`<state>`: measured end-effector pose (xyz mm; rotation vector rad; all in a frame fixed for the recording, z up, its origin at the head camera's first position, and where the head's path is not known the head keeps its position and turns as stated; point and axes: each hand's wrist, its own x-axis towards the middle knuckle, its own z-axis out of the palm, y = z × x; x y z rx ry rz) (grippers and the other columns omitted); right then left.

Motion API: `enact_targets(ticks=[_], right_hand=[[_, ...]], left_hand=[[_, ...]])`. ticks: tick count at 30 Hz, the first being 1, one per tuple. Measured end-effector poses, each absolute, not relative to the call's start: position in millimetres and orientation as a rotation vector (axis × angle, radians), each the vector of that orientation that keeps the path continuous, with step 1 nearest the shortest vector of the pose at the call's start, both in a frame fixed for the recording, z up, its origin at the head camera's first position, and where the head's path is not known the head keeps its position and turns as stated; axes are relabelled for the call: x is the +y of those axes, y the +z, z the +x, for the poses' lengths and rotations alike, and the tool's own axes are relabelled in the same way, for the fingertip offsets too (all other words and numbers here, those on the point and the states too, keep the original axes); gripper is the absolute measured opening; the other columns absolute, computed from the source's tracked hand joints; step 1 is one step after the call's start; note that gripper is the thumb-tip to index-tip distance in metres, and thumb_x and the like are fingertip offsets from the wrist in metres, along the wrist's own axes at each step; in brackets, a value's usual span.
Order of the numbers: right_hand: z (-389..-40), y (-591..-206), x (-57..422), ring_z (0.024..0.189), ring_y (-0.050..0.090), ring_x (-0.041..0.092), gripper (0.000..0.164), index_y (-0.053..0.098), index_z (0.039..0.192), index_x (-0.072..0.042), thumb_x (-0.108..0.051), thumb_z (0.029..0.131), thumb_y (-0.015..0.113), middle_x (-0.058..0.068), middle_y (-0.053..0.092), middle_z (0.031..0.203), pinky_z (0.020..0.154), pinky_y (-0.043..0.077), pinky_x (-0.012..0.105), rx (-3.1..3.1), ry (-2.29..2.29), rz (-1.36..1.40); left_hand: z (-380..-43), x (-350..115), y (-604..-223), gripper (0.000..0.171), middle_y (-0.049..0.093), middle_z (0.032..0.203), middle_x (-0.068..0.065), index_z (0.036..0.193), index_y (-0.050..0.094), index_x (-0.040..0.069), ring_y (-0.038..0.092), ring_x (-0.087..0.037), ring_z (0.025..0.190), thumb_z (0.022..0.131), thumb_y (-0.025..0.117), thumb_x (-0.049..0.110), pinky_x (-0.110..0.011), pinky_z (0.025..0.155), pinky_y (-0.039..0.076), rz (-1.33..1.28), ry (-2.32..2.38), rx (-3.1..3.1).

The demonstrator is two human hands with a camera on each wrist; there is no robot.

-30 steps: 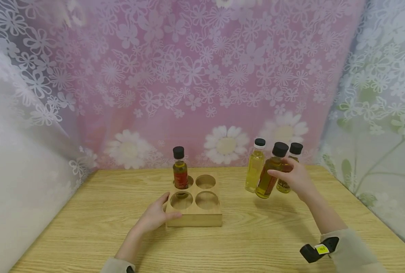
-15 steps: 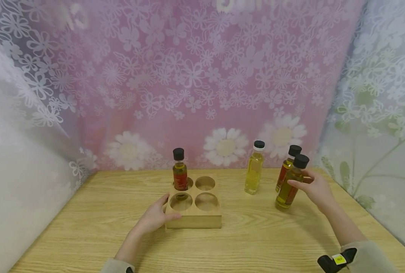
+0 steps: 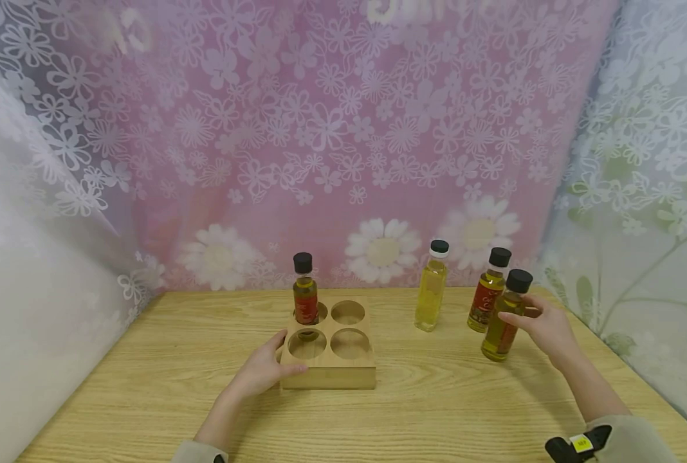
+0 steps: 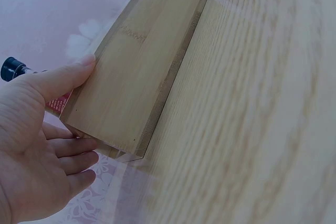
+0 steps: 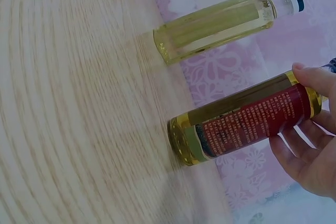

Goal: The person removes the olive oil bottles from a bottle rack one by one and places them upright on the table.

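My left hand [image 3: 264,366] holds the near left corner of a wooden bottle holder [image 3: 343,377], thumb on the front face and fingers along its left side. A dark-capped oil bottle with a red label [image 3: 307,307] stands in the holder's back left hole; the other holes show bare. At the right, my right hand [image 3: 546,328] grips a black-capped oil bottle [image 5: 247,119] around its upper part, thumb on one side and fingers on the other. It is upright, its base right at the tabletop. Just behind it stands a similar red-labelled bottle [image 3: 484,297].
A square bottle of pale yellow oil [image 3: 430,299] with a black and white cap stands between the holder and the right-hand bottles. Wood-grain table [image 3: 413,418] lies underneath. Floral curtains [image 3: 355,161] hang along the back and both sides.
My right hand has carried its bottle to the right and toward me, away from the pale oil bottle, and down toward the table. My left hand and the holder stay put.
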<state>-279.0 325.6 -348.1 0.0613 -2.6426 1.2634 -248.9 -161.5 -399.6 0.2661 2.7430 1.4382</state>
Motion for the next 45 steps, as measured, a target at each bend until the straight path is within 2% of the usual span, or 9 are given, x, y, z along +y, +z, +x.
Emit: enact_targets(ticks=[10,15,22,25,27,29,31,33,45], right_hand=[[-279.6,-350.3,330.5,0.117,0.036,0.052,0.082,0.025,0.140,0.013,-0.040,0.089,0.061,0.037,0.034,0.133,0.088,0.037,0.059,-2.666,1.263,0.060],[-280.2,-351.0,330.1,0.116,0.038,0.050,0.081,0.025,0.141,0.011,-0.041,0.089,0.060,0.037,0.038,0.129,0.086,0.039,0.057,-2.652,1.268,0.060],[-276.0,-353.9,331.9,0.116,0.039,0.048,0.079,0.020,0.143,0.010,-0.038,0.092,0.057,0.036,0.036,0.131,0.088,0.037,0.060,-2.617,1.318,0.086],[-272.8,-354.7,333.1,0.104,0.055,0.020,0.075,0.026,0.143,0.007,-0.037,0.091,0.058,0.027,0.045,0.127,0.086,0.042,0.052,-2.598,1.291,0.086],[-270.5,-355.2,334.6,0.092,0.054,-0.002,0.072,0.031,0.141,0.007,-0.036,0.091,0.060,0.009,0.055,0.117,0.082,0.046,0.038,-2.577,1.280,0.085],[-268.0,-355.7,336.0,0.082,0.046,-0.016,0.067,0.037,0.137,0.008,-0.034,0.090,0.061,-0.011,0.057,0.105,0.075,0.046,0.024,-2.548,1.272,0.093],[-265.3,-356.0,337.4,0.080,0.048,-0.018,0.064,0.040,0.134,0.009,-0.032,0.090,0.062,-0.025,0.051,0.097,0.068,0.045,0.015,-2.519,1.280,0.109],[-262.4,-356.3,338.8,0.080,0.049,-0.017,0.061,0.043,0.132,0.010,-0.030,0.090,0.063,-0.031,0.049,0.093,0.066,0.044,0.012,-2.494,1.283,0.114],[-245.3,-353.1,323.0,0.078,0.054,-0.013,0.051,0.050,0.124,0.013,-0.023,0.090,0.062,-0.033,0.054,0.088,0.063,0.048,0.013,-2.420,1.288,0.153]], left_hand=[[-247.3,-161.5,-398.2,0.100,0.030,0.145,-0.023,0.144,0.023,-0.004,0.031,-0.045,0.129,0.074,0.076,0.043,-0.057,0.100,0.030,0.276,1.428,2.735],[-247.4,-161.2,-397.3,0.099,0.031,0.145,-0.022,0.145,0.024,-0.004,0.031,-0.044,0.129,0.074,0.076,0.043,-0.057,0.100,0.030,0.260,1.432,2.729],[-249.7,-161.6,-399.0,0.100,0.032,0.145,-0.021,0.145,0.024,-0.003,0.032,-0.044,0.128,0.074,0.076,0.044,-0.057,0.100,0.031,0.251,1.420,2.739],[-250.1,-161.8,-399.3,0.099,0.032,0.145,-0.022,0.145,0.024,-0.003,0.033,-0.044,0.128,0.074,0.076,0.043,-0.057,0.099,0.032,0.260,1.415,2.740],[-250.0,-161.8,-399.1,0.098,0.032,0.145,-0.022,0.145,0.024,-0.003,0.033,-0.044,0.128,0.074,0.076,0.042,-0.056,0.099,0.032,0.261,1.412,2.740],[-249.6,-161.6,-398.4,0.098,0.031,0.145,-0.022,0.145,0.024,-0.003,0.032,-0.044,0.128,0.074,0.076,0.042,-0.056,0.099,0.032,0.256,1.410,2.737],[-249.6,-161.5,-398.3,0.099,0.031,0.145,-0.022,0.145,0.024,-0.003,0.032,-0.044,0.128,0.074,0.076,0.042,-0.056,0.099,0.032,0.250,1.403,2.739],[-249.7,-161.4,-398.5,0.099,0.031,0.145,-0.022,0.145,0.024,-0.003,0.032,-0.043,0.129,0.074,0.076,0.042,-0.056,0.099,0.031,0.246,1.402,2.739],[-251.1,-162.7,-401.2,0.100,0.030,0.145,-0.024,0.145,0.023,-0.004,0.030,-0.045,0.129,0.074,0.075,0.044,-0.058,0.099,0.030,0.273,1.439,2.720]])
